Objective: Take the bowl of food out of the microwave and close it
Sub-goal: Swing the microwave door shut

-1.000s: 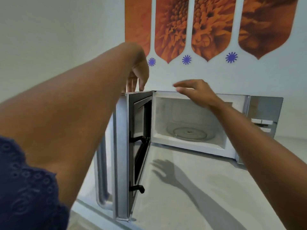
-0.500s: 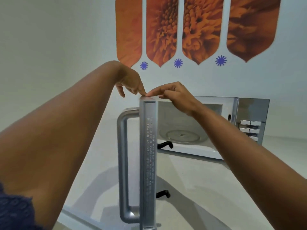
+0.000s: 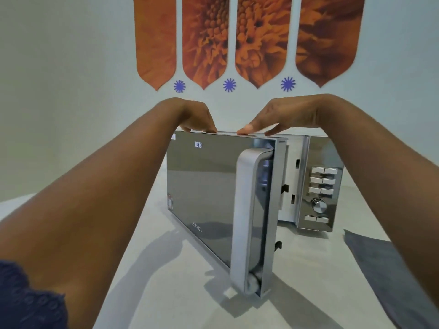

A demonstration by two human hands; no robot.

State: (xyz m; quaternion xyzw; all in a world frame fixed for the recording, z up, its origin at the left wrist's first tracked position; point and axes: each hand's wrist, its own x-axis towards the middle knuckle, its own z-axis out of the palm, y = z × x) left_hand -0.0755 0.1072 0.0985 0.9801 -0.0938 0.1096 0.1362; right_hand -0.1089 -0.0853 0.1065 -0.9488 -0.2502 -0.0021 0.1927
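Left hand (image 3: 198,118): fingertips rest flat on the top edge of the microwave door (image 3: 204,186), near the hinge side; open, not wrapped around anything.
Right hand (image 3: 282,117): fingers spread and pressing on the same top edge, closer to the free end; also open, gripping nothing.
Door: mirrored, stiff panel, part-way shut, with a gap showing at the latch side; 2 black latch hooks stick out toward the body.
Handle (image 3: 244,219): long silver bar down the door's free edge, untouched.
Microwave (image 3: 320,184): sits on the pale counter (image 3: 166,281), control panel with buttons and 1 knob at the right.
Bowl of food: not in view; I cannot tell where it is.
Handling: the door looks rigid and light on its hinge, its glossy face probably slick, so a push near the free edge or the handle should latch it.
Nearby: a grey cloth (image 3: 389,269) lies on the counter at the right.
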